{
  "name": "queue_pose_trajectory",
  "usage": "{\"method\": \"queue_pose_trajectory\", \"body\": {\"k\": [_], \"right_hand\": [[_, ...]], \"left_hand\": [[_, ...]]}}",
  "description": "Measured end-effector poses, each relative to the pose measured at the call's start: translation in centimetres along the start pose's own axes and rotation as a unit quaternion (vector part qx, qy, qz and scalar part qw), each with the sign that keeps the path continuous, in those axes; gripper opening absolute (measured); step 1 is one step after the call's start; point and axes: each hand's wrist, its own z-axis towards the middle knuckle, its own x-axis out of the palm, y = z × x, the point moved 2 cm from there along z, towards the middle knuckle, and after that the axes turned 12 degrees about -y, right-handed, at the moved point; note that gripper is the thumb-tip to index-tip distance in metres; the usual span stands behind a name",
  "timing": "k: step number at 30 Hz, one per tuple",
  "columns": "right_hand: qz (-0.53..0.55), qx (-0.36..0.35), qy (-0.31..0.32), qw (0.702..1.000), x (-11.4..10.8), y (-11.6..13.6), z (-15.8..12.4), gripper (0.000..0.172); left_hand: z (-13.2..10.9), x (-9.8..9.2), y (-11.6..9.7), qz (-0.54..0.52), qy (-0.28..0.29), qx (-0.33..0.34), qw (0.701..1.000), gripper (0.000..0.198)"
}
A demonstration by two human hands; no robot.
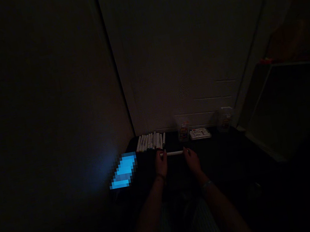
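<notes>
A slim white marker [175, 153] lies level between my two hands, over the dark table. My left hand [161, 163] is closed on its left end. Its right end is pinched in the fingers of my right hand [192, 160]. Just beyond my left hand, several white markers [150, 141] lie side by side in a row. Past my right hand sits a stack of white markers [200, 133], laid crosswise. The room is very dark, so the finer details of the marker and fingers do not show.
A clear plastic pouch or case [183, 131] stands left of the stack, and another clear package [225, 118] is at the right. A brightly lit, pixelated blue screen [124, 171] is at the left of the table [222, 160]. Walls border the back and left.
</notes>
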Motion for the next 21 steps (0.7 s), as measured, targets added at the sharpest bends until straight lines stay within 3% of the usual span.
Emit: {"method": "queue_pose_trajectory", "body": {"k": [15, 21], "right_hand": [[-0.012, -0.055, 0.019, 0.998, 0.23, -0.07, -0.23, 0.043], [-0.031, -0.045, 0.022, 0.998, 0.27, -0.09, -0.24, 0.045]], "left_hand": [[0.15, 0.03, 0.43, 0.0, -0.007, -0.008, 1.0, 0.023], [0.23, 0.06, 0.58, 0.012, -0.002, -0.01, 1.0, 0.022]]}}
